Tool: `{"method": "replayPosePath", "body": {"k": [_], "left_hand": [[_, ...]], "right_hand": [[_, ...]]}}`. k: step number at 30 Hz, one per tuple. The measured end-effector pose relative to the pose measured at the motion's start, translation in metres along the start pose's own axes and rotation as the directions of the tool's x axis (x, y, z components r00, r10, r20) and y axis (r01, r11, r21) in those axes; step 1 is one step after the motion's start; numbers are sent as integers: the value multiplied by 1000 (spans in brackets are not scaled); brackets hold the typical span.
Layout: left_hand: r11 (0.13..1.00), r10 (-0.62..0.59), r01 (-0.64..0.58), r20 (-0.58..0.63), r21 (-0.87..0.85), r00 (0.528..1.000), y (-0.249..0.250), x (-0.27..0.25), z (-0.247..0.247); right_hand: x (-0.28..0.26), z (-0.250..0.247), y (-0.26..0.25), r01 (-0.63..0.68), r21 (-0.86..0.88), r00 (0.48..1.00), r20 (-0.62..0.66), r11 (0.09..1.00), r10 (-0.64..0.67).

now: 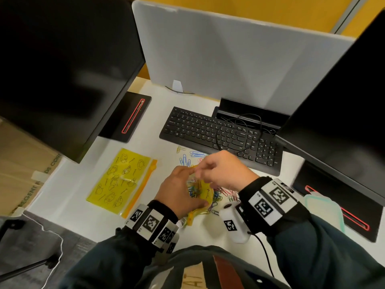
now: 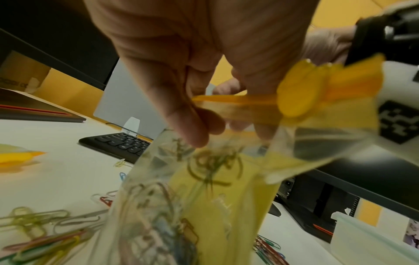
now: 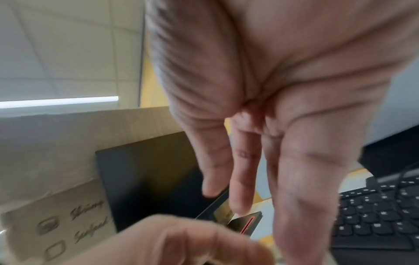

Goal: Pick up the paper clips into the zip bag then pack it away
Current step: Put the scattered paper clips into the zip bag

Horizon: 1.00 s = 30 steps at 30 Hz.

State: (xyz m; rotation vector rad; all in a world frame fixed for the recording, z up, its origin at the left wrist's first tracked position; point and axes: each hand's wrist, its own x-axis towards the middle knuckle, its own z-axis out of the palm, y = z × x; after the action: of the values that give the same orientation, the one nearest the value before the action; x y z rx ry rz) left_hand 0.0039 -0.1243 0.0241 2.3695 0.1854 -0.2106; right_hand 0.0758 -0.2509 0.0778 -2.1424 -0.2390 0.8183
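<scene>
Grip: your left hand (image 1: 179, 190) curls round the zip bag (image 1: 205, 193), fingers and thumb pinching the orange zip strip (image 2: 238, 100) near its mouth, so the bag hangs above the desk (image 1: 83, 205) with a clump of coloured clips already inside. Your right hand (image 1: 223, 170) sits just beside the bag's top edge, fingertips drawn together toward the mouth; whether it has a clip pinched there you cannot tell from any view, since the right wrist view shows only extended fingers and blur. Loose paper clips (image 1: 188, 159) lie on the desk beyond the hands, near the keyboard (image 1: 220, 134), and more lie under and to the right of the bag (image 1: 224, 193). A second yellow zip bag (image 1: 120, 180) lies flat to the left, well apart. Judgement: step in hand is feeding clips into the held bag, with a fair share still outside it. To do it well, keep the mouth spread with your left thumb and forefinger, hold the bag upright so the contents stay at the bottom, and drop each pinch well past the zip strip before letting go. Gather the clips in small bunches; tangled ones may snag on the strip.
</scene>
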Motion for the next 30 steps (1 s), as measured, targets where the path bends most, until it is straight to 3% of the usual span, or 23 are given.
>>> {"method": "replayPosePath", "body": {"k": [3, 5, 7, 9, 17, 21, 24, 26, 30], "left_hand": [[1000, -7, 7, -13, 14, 1000, -4, -1, -3], [1000, -12, 12, -25, -5, 1000, -7, -2, -7], [999, -27, 26, -42, -27, 999, -9, -3, -12], [998, -45, 43, -58, -41, 997, -10, -2, -16], [999, -46, 46, -21, -8, 999, -6, -1, -10], [999, -43, 43, -9, 8, 999, -6, -3, -9], [999, -36, 36, 0, 8, 999, -6, -2, -7], [999, -36, 36, 2, 6, 999, -6, -2, -5], [1000, -26, 26, 13, 9, 1000, -6, 0, -1]], "right_hand": [[2, -21, 24, -43, 121, 978, -199, 992, 67], [-3, -26, 58, -192, -61, 962, -208, 979, 176], [-15, -15, 96, -362, -341, 931, -173, 868, 320], [-28, 3, 120, -406, -435, 914, -171, 804, 368], [2, 31, 128, -159, -468, 957, -290, 869, 19], [11, 32, 127, -148, -479, 952, -308, 865, -7], [7, 25, 129, -200, -366, 932, -356, 909, 62], [1, 16, 127, -212, -196, 901, -418, 957, 114], [-14, 2, 87, -14, 24, 888, -459, 1000, 24]]}}
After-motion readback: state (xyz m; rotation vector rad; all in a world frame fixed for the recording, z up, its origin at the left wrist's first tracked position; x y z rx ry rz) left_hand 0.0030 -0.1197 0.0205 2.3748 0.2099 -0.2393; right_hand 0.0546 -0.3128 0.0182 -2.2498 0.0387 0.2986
